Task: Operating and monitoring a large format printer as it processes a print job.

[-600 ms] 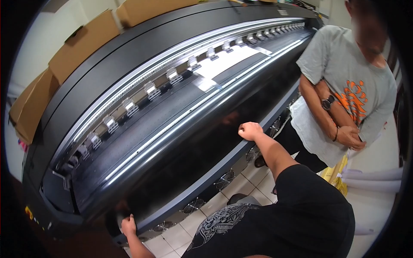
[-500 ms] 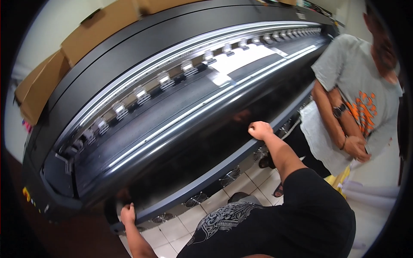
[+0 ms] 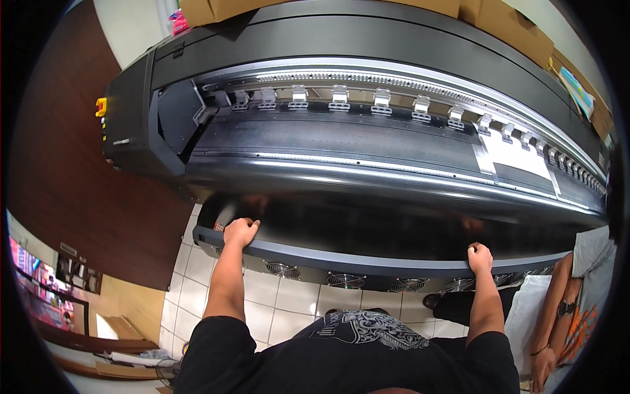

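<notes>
A wide dark printer (image 3: pixel 315 33) stretches across the view in front of me. Along its lower front runs a long grey edge bar (image 3: pixel 361 262). My left hand (image 3: pixel 241 232) is closed over this bar near its left end. Farther right, my right hand (image 3: pixel 480 257) grips the same bar, its fingers curled over the top and partly hidden. A glossy black panel (image 3: pixel 367 230) lies just beyond both hands. White media (image 3: pixel 515 156) sits on the printer bed at the right, below a row of metal clamp-like rollers (image 3: pixel 339 97).
Several round fans (image 3: pixel 346 281) line the underside of the bar, above white floor tiles (image 3: pixel 282 308). Another person's arm (image 3: pixel 556 322) hangs close on the right. Cardboard (image 3: pixel 420 6) lies on top of the printer. A brown wooden surface (image 3: pixel 72 151) stands left.
My view has swung left, bringing the printer's left end and the brown surface into sight. Both hands stay on the bar. The other person has shifted toward the lower right edge.
</notes>
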`<action>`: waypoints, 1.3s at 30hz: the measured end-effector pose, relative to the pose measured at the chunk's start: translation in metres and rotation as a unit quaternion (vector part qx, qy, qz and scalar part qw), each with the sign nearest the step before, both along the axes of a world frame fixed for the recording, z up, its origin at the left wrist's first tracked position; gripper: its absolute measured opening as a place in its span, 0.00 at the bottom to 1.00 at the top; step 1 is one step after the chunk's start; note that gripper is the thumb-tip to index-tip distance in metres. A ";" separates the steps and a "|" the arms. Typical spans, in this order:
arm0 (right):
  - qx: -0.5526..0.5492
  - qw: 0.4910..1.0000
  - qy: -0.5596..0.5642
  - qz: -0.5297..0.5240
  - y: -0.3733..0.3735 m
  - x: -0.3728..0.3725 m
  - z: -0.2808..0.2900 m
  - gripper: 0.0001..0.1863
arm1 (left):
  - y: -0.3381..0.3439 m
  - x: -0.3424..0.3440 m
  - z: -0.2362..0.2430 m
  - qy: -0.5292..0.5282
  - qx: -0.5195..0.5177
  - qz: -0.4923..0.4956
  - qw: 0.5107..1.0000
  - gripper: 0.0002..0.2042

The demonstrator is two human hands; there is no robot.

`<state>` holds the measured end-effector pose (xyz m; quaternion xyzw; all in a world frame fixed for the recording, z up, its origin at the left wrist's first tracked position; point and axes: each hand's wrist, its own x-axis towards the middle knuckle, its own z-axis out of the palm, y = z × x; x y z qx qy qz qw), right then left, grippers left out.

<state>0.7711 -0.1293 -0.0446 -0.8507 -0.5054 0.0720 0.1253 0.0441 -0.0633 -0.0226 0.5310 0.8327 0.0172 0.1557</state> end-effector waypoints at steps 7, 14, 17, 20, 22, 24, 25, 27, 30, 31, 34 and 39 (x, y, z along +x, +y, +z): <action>-0.002 1.000 0.008 -0.009 0.003 0.002 -0.003 0.16 | 0.001 0.003 0.004 -0.002 0.010 0.002 1.000 0.22; 0.017 1.000 0.008 0.002 0.003 0.006 -0.006 0.17 | 0.005 0.002 0.004 0.002 -0.040 0.014 0.999 0.23; 0.012 1.000 0.009 0.001 0.003 0.005 -0.004 0.17 | 0.002 0.003 0.002 -0.002 0.010 0.011 1.000 0.21; 0.009 1.000 0.011 -0.001 0.003 0.007 -0.006 0.17 | 0.003 0.005 0.005 -0.006 0.004 0.010 1.000 0.21; 0.006 1.000 0.014 -0.001 0.005 0.006 -0.007 0.17 | 0.005 0.004 0.005 0.001 -0.003 0.011 1.000 0.21; 0.010 1.000 0.015 -0.004 0.004 0.005 -0.007 0.17 | 0.005 0.002 0.002 0.008 -0.009 0.013 1.000 0.21; 0.010 1.000 0.015 -0.002 0.005 0.006 -0.007 0.17 | 0.005 0.001 0.000 0.005 0.005 0.009 1.000 0.21; 0.013 1.000 0.011 0.000 0.005 0.006 -0.008 0.17 | 0.004 0.001 0.002 0.002 0.019 0.005 1.000 0.22; 0.007 1.000 0.005 -0.002 0.005 0.004 -0.005 0.17 | 0.004 0.004 0.009 0.004 -0.006 0.019 1.000 0.23; 0.010 1.000 0.007 0.002 0.006 0.003 -0.005 0.17 | 0.002 0.002 0.003 0.011 -0.003 0.015 1.000 0.23; 0.012 1.000 0.010 0.000 0.004 0.006 -0.005 0.16 | 0.001 0.000 0.001 0.017 -0.011 0.008 1.000 0.24; -0.002 1.000 0.004 -0.020 -0.007 0.006 0.000 0.17 | 0.009 0.007 0.002 0.024 -0.025 -0.024 0.999 0.24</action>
